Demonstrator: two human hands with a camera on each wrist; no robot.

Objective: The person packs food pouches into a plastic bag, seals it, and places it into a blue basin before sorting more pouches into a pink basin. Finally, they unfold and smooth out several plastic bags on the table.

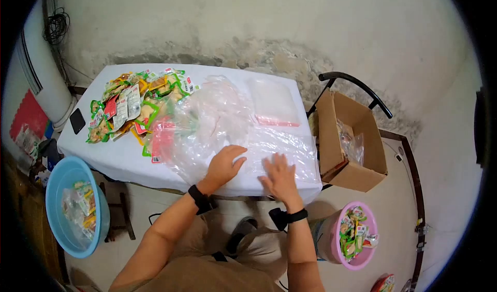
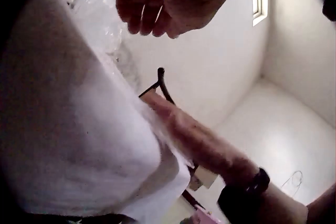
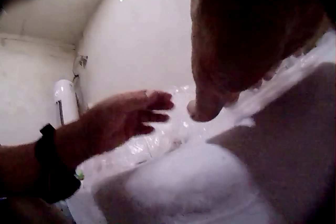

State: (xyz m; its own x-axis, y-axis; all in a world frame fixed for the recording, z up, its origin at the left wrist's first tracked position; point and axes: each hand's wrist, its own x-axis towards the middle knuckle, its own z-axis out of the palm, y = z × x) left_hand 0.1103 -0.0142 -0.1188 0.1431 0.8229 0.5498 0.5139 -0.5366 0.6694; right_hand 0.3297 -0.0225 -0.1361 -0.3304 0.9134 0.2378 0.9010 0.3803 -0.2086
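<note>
In the head view the right hand [image 1: 280, 178] lies with spread fingers on a flat clear plastic bag [image 1: 279, 146] at the table's right front. The left hand [image 1: 223, 166] is held over the left edge of that plastic, fingers relaxed and pointing right, nothing gripped. Crumpled clear bags [image 1: 207, 116] spread to its left. Behind the right hand lies a stack of clear bags [image 1: 274, 100] with a red strip. The left wrist view shows the left hand [image 2: 173, 1] with loose fingers; the right wrist view shows the right hand [image 3: 247, 40] from close by, its fingertips partly hidden.
Colourful food packets [image 1: 129, 106] are heaped at the table's left, beside a phone [image 1: 77, 121]. A cardboard box [image 1: 354, 142] stands right of the table. A blue basin [image 1: 53, 209] is at the lower left, a pink bucket [image 1: 331, 243] at the lower right, both with packets.
</note>
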